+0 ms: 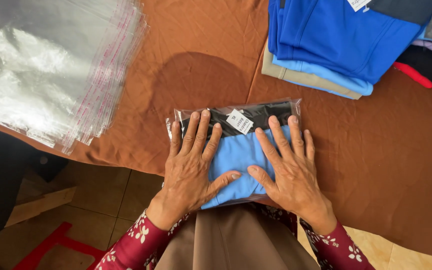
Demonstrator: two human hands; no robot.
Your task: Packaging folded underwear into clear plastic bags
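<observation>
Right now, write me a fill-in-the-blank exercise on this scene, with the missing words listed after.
1. Both hands, left and right, press flat on a folded garment sealed in a clear ____ bag.
2. The garment is light blue and ____.
3. The cloth covering the table is ____.
4. The pile of empty clear bags lies to the person's ____.

Missing words: plastic; black; brown; left

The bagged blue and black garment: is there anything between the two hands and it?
Only the bag itself. Both the left hand and the right hand lie flat on the clear plastic bag, which wraps the folded blue and black garment. No other thing lies between.
</observation>
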